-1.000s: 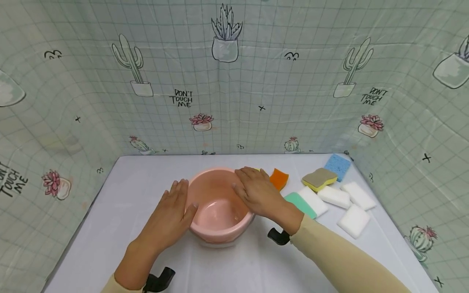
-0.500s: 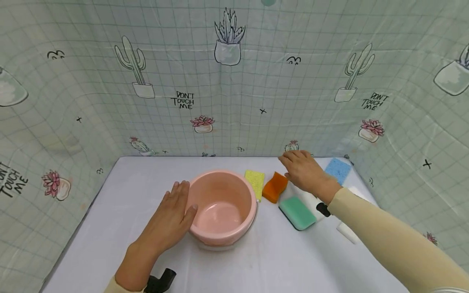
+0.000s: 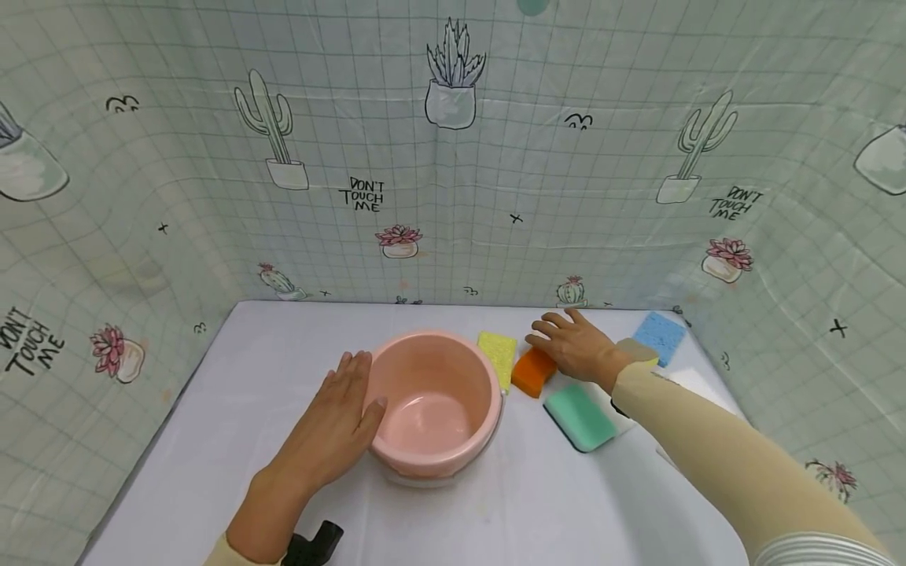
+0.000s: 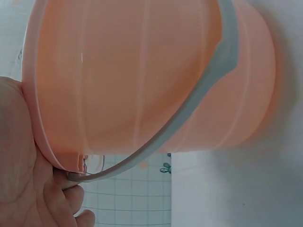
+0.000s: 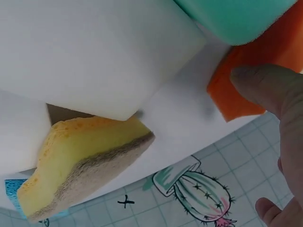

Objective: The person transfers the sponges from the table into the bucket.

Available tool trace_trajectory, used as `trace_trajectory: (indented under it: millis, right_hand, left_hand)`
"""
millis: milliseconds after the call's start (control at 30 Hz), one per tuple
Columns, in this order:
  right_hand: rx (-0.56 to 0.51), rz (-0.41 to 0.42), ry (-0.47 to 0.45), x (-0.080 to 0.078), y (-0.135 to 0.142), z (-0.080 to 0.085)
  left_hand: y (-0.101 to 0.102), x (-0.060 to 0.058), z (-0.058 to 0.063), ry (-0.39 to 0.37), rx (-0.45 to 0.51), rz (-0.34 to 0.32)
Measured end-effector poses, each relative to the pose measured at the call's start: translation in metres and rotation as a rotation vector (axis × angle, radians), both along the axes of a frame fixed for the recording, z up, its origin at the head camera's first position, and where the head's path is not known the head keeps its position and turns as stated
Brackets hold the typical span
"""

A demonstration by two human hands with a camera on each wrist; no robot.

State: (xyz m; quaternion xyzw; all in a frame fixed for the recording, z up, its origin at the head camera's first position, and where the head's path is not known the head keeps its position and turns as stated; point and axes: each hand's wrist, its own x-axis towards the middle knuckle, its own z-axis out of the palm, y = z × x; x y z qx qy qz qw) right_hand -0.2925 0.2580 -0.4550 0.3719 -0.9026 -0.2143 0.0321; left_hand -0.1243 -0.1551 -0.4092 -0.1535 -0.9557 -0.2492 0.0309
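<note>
A pink bucket (image 3: pixel 428 369) stands upright at the middle of the table in the head view. My left hand (image 3: pixel 318 436) rests against its left rim with the fingers straight. The bucket's grey handle (image 4: pixel 191 99) hangs down the side in the left wrist view. My right hand (image 3: pixel 576 346) is over the right edge of an orange sponge (image 3: pixel 532 372), fingers spread and slightly bent. In the right wrist view the thumb (image 5: pixel 265 87) overlaps the orange sponge; I cannot tell whether it touches.
A yellow sponge (image 3: pixel 498 358) lies right of the bucket. A green sponge (image 3: pixel 582 417) lies nearer me. A blue sponge (image 3: pixel 660 338), a yellow-and-brown sponge (image 5: pixel 90 163) and white sponges (image 5: pixel 109 52) lie further right, partly behind the right arm. A patterned curtain (image 3: pixel 425 196) surrounds the table.
My right hand left the bucket's right rim, moved right above the sponges, then came down and left to the orange sponge. The left hand stays against the bucket.
</note>
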Motion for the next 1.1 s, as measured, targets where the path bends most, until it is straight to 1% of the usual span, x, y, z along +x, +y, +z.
trace_trajectory:
  millis: [200,267,333,467,600,767,867,967,1033,1100]
  right_hand:
    - [0.057,-0.028,-0.018,-0.004,-0.003,-0.006]
    - [0.052,-0.040,-0.018,-0.006,-0.001,-0.007]
    - [0.027,-0.060,-0.012,-0.007,0.002,-0.007]
    - [-0.039,-0.126,0.031,-0.010,0.011,-0.002]
    - [-0.088,-0.196,0.060,-0.006,0.023,0.005]
    - [-0.164,-0.258,0.090,0.001,0.032,0.012]
    - [-0.190,-0.257,0.130,0.004,0.034,0.016]
    - [-0.239,-0.228,0.179,0.006,0.032,0.022]
    - [-0.274,-0.203,0.216,0.007,0.028,0.030]
    - [-0.304,-0.180,0.249,0.009,0.022,0.040]
  left_hand:
    - [0.000,-0.001,-0.002,-0.002,0.000,-0.006]
    - [0.000,-0.001,-0.002,0.008,0.000,-0.004]
    - [0.001,0.000,-0.001,0.015,-0.003,0.003]
    - [0.005,0.001,0.000,0.019,-0.001,0.026]
    - [0.013,0.003,0.000,0.028,-0.012,0.052]
    - [0.023,0.002,-0.001,0.045,-0.016,0.094]
    - [0.029,0.003,-0.003,0.038,-0.016,0.118]
    - [0.033,0.006,-0.003,0.020,-0.030,0.130]
    - [0.033,0.007,-0.002,0.002,-0.036,0.128]
    - [0.032,0.007,0.000,0.001,-0.035,0.123]
